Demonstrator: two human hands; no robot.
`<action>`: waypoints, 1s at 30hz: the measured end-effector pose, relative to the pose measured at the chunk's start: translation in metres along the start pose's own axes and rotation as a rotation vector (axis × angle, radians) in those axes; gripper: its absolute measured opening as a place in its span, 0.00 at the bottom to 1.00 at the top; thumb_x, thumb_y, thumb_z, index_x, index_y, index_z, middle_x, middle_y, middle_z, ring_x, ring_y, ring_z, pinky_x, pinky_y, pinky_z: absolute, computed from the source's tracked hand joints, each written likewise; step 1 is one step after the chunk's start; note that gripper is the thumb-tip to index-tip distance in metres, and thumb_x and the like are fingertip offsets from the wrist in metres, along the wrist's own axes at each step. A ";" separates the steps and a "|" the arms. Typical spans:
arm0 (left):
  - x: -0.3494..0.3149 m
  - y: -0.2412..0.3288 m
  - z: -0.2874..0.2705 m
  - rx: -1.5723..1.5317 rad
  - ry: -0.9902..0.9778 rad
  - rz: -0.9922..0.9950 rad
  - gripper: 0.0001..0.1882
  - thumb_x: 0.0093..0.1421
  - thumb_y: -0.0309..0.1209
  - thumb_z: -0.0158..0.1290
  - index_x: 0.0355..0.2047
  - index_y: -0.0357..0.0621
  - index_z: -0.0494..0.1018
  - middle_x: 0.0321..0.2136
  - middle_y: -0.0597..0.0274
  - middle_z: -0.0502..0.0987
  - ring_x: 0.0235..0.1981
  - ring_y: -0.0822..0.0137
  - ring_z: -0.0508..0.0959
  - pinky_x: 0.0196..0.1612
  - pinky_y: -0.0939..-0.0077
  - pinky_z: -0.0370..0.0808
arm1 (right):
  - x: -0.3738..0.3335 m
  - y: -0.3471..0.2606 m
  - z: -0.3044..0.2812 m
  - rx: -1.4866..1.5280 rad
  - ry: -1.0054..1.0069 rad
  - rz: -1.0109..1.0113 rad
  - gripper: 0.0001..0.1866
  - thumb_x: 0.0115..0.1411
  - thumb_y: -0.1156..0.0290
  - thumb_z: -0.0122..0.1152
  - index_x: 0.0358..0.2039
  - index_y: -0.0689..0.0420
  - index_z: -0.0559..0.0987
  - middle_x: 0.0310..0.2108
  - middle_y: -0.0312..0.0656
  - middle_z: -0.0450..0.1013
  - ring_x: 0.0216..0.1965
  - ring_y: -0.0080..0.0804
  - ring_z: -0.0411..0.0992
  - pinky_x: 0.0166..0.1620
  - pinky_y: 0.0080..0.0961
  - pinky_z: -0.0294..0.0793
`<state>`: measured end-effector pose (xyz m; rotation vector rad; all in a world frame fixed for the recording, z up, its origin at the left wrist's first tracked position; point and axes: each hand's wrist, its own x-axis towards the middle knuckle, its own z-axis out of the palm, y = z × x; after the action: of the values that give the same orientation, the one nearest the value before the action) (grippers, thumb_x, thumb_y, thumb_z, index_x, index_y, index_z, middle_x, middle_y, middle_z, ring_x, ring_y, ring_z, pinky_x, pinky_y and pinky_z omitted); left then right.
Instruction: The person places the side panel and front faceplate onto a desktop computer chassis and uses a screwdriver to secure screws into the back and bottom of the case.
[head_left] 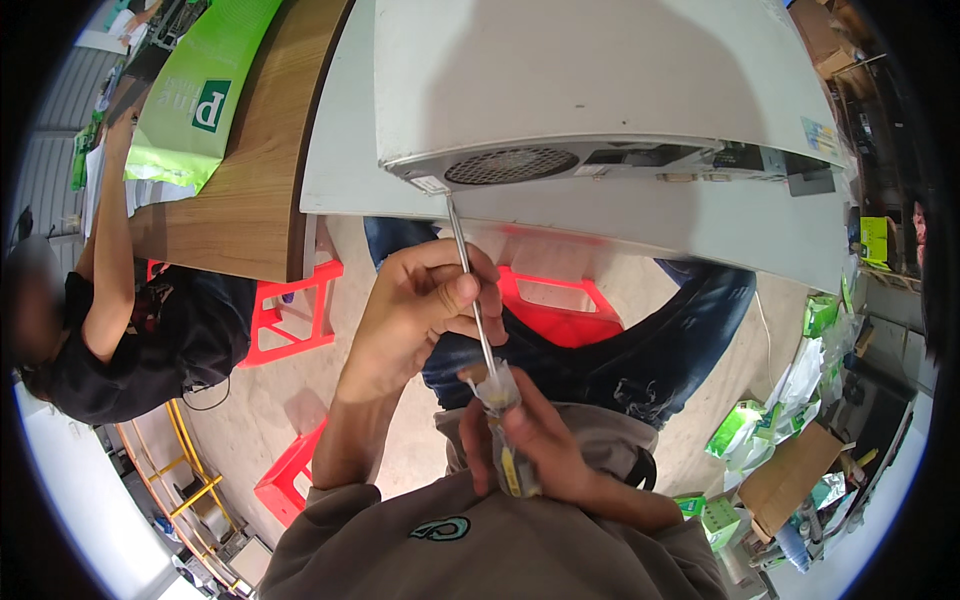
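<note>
- Left fingers [462,289]: curled, thumb pinching a metal shaft, little gap left; I would let this grip steer lightly rather than squeeze.
- Right fingers [522,430]: closed around the handle; I judge that any turning force belongs here, in line with the shaft.
- Screwdriver [485,340]: held aslant between both hands, its tip at the near left corner of the case; contact, I cannot tell. Shaft long, slim, straight, bright; handle clear-looking, yellow within.
- Computer case [500,85]: off-white, round grille [513,165] toward the wearer, on a pale surface [338,165]; I would align the tip before pressing, lest it slip.
</note>
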<state>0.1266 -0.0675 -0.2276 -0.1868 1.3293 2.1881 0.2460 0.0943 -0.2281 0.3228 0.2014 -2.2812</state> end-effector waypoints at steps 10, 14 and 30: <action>-0.006 0.013 0.008 0.529 0.156 0.005 0.14 0.63 0.34 0.57 0.38 0.32 0.75 0.27 0.50 0.81 0.23 0.65 0.81 0.25 0.80 0.79 | 0.007 0.000 -0.002 0.578 -0.341 0.109 0.28 0.71 0.53 0.45 0.63 0.57 0.56 0.21 0.34 0.60 0.16 0.21 0.61 0.15 0.18 0.64; 0.001 0.003 0.014 -0.046 0.117 0.059 0.18 0.62 0.38 0.58 0.41 0.31 0.73 0.31 0.49 0.80 0.25 0.64 0.81 0.29 0.74 0.81 | 0.011 0.001 -0.014 0.470 -0.357 0.058 0.30 0.70 0.49 0.44 0.62 0.57 0.57 0.23 0.35 0.61 0.16 0.23 0.63 0.17 0.20 0.66; -0.004 0.006 0.013 0.034 0.124 0.011 0.16 0.64 0.36 0.56 0.37 0.31 0.73 0.23 0.55 0.77 0.23 0.62 0.82 0.26 0.74 0.81 | 0.011 0.008 -0.016 0.488 -0.371 0.057 0.27 0.71 0.55 0.47 0.63 0.55 0.57 0.24 0.36 0.63 0.16 0.22 0.62 0.18 0.20 0.65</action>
<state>0.1292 -0.0602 -0.2147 -0.3066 1.4366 2.1923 0.2474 0.0856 -0.2469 0.1411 -0.5529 -2.2631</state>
